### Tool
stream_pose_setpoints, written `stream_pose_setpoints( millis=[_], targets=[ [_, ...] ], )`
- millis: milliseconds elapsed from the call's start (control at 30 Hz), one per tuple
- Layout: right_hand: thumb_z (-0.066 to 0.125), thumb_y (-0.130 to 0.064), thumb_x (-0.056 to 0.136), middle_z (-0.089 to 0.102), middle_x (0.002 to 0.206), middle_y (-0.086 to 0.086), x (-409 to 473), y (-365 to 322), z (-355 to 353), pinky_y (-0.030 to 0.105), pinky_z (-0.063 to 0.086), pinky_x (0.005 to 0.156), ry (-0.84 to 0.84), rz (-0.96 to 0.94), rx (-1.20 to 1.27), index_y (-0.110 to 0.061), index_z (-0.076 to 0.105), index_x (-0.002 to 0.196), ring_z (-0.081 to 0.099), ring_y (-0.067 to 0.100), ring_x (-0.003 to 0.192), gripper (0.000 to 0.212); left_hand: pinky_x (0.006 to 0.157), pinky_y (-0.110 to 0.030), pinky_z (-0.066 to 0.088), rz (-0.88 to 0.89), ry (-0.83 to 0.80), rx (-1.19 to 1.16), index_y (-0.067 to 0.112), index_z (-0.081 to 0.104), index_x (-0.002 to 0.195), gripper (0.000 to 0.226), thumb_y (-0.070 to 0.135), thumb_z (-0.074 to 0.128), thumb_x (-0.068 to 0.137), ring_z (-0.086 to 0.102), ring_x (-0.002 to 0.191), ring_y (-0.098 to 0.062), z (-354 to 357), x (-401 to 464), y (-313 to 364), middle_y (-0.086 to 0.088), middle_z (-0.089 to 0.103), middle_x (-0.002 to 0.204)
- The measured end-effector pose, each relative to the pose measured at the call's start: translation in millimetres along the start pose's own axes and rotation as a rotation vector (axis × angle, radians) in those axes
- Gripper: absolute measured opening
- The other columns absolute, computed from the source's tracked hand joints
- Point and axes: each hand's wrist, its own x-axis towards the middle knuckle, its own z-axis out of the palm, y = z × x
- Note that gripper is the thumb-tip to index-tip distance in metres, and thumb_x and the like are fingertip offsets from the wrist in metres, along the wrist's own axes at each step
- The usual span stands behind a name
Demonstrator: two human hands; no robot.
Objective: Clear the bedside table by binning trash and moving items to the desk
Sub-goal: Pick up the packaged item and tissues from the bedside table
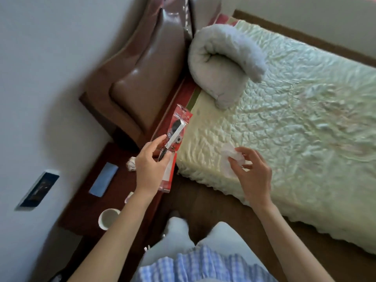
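Both forearms are bare, no sleeves in view — a blue-and-white checked garment (203, 265) over pale grey trousers (177, 239), seemingly.

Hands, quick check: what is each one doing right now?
Left hand: closed on the red packaged knife, lifted above the bedside table.
Right hand: closed on a crumpled white tissue.

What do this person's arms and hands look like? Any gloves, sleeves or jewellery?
Both hands are bare: no gloves on the left hand or the right hand. No rings, watch or bracelet show on either. The forearms are uncovered as far as the picture shows, so no sleeves appear. Lower down, a blue-and-white checked garment and light grey trousers are worn.
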Motion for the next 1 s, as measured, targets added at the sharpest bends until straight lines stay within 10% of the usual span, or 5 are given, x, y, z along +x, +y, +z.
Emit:
stream_pose_setpoints(
  millis=[200,367,667,1000],
  targets=[
    [0.077,-0.024,0.077,0.063,0.098,-0.008,-44.2,37.1,-80.5,0.020,0.053,0.059,0.225,0.136,-0.032,-0.019,0.068,0.101,0.064,0.011,0.073,0.026,0.079,-0.005,0.043,0.132,-0.202,-0.048,0.021,0.063,0.120,0.045,0.012,0.074,0.078,0.058,0.087,0.006,59.0,-20.4,58.7,0.010,0.064,0.105],
    [0.076,-0.023,0.078,0.062,0.095,-0.006,-91.6,74.1,-160.4,0.003,0.046,0.061,0.395,0.241,-0.060,-0.018,0.069,0.102,0.060,0.007,0.074,0.025,0.075,-0.018,0.053,0.191,-0.387,-0.101,0.027,0.062,0.121,0.043,0.019,0.074,0.080,0.062,0.088,-0.003,123.9,-68.6,104.5,0.009,0.066,0.109],
    [0.073,-0.025,0.082,0.065,0.098,-0.008,-222.3,140.7,-326.0,0.032,0.057,0.065,0.677,0.351,-0.151,-0.020,0.067,0.104,0.063,0.007,0.081,0.023,0.068,-0.025,0.053,0.313,-0.682,-0.149,0.027,0.062,0.120,0.043,0.017,0.073,0.080,0.063,0.080,-0.008,247.1,-214.8,186.7,0.006,0.067,0.106],
    [0.076,-0.018,0.079,0.066,0.094,-0.006,-344.4,189.8,-439.7,0.032,0.053,0.067,0.957,0.549,-0.280,-0.021,0.067,0.102,0.060,0.011,0.076,0.025,0.065,-0.020,0.050,0.476,-1.027,-0.110,0.030,0.062,0.119,0.042,0.016,0.071,0.081,0.059,0.076,0.006,358.3,-350.3,265.1,0.010,0.066,0.108]
  ],
)
